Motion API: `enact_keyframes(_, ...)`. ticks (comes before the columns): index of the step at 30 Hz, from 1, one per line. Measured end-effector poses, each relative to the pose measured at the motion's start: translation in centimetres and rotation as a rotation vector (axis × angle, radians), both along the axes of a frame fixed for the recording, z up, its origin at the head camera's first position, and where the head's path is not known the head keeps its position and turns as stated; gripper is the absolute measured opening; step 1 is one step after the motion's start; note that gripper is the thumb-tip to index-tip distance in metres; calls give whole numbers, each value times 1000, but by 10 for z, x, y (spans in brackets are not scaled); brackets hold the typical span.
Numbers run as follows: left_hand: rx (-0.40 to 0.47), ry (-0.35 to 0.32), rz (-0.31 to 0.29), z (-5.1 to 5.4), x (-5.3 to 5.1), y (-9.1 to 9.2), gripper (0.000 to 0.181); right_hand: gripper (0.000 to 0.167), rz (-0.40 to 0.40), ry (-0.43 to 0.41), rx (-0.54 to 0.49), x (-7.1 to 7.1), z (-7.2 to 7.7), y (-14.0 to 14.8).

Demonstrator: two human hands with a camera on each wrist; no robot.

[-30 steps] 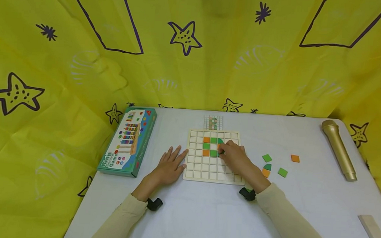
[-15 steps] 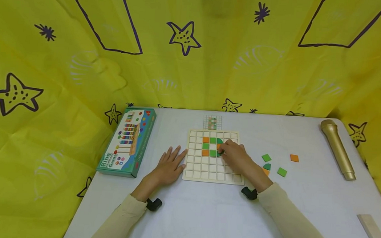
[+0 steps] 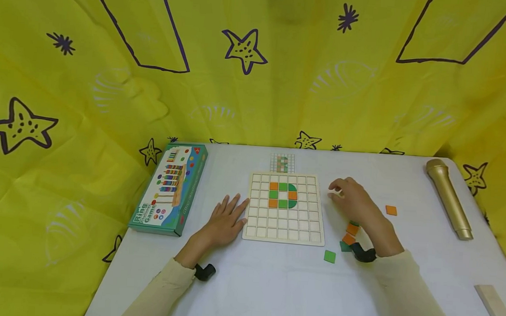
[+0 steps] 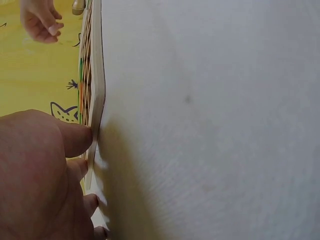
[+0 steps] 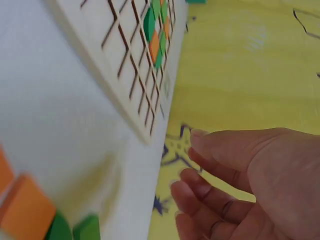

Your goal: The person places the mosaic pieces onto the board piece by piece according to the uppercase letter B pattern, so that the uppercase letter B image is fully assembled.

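Note:
A pale wooden grid board [image 3: 261, 224] lies mid-table, with orange, green and dark green tiles set in a ring around one bare cell. The ring's two right corners are dark green rounded tiles [image 3: 291, 204]. My left hand [image 3: 223, 226] lies spread on the table, its thumb and fingertips touching the board's left edge; the left wrist view shows that contact. My right hand [image 3: 356, 204] hovers right of the board, fingers loosely bent and holding nothing. Beneath its wrist lie loose orange tiles [image 3: 349, 239] and dark green ones, partly hidden by the hand and wrist camera.
A small printed pattern card [image 3: 282, 162] lies behind the board. Loose green [image 3: 329, 256] and orange [image 3: 391, 210] tiles lie to the right. A boxed ring game [image 3: 168, 189] is at left, a gold microphone [image 3: 450, 199] and beige block [image 3: 492, 301] at right.
My right hand has left the ring's right side and moved right, off the board, uncovering the orange tile and the lower rounded tile. The left hand has stayed put.

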State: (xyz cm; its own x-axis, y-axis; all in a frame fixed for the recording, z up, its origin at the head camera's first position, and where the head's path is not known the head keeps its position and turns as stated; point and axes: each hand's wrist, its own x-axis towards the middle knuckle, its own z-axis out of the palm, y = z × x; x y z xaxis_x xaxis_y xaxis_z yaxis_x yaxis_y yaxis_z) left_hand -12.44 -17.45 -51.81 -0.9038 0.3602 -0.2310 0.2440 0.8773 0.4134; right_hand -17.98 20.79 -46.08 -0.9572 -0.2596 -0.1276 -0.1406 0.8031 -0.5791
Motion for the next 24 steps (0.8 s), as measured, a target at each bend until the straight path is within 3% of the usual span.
enact_keyframes(8, -10, -7, -6, 0, 0, 0, 62, 56, -106, -177, 124, 9, -7, 47)
enact_keyframes(11, -1, -12, -6, 1, 0, 0, 62, 59, -129, -230, 157, 11, -14, 54)
enact_keyframes(17, 11, -11, -3, 2, 1, 0, 61, 35, -80, -159, 109, 12, -25, 52)
enact_keyframes(21, 16, -6, -4, 4, 2, 0, 61, 36, -42, -146, 48, 11, -27, 48)
enact_keyframes(24, 18, -2, -9, 3, 2, -1, 62, 39, -56, -170, 23, 12, -28, 49)
